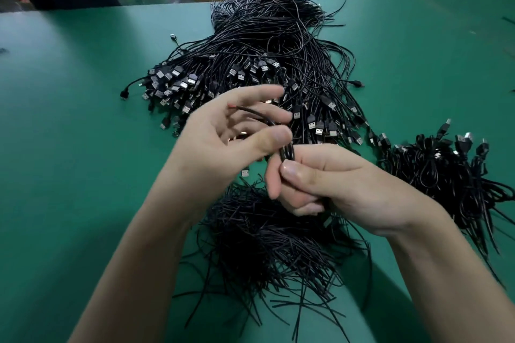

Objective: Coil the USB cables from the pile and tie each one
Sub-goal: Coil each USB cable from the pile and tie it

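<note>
A green table (83, 92) holds a large pile (264, 64) of black USB cables, with a heap of ties (264, 245) nearer and coiled cables (446, 175) at right. Above them, the right hand (334, 184) grips a cable (287, 152) in a coil. The blurred left hand (223, 136) pinches its loose end.

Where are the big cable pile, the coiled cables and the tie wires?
big cable pile (250, 64), head view, among its plugs
coiled cables (446, 175), head view, heap's middle
tie wires (264, 245), head view, bundle's middle

Glossy black plastic cables (267, 44), matt green table (83, 147)
</note>
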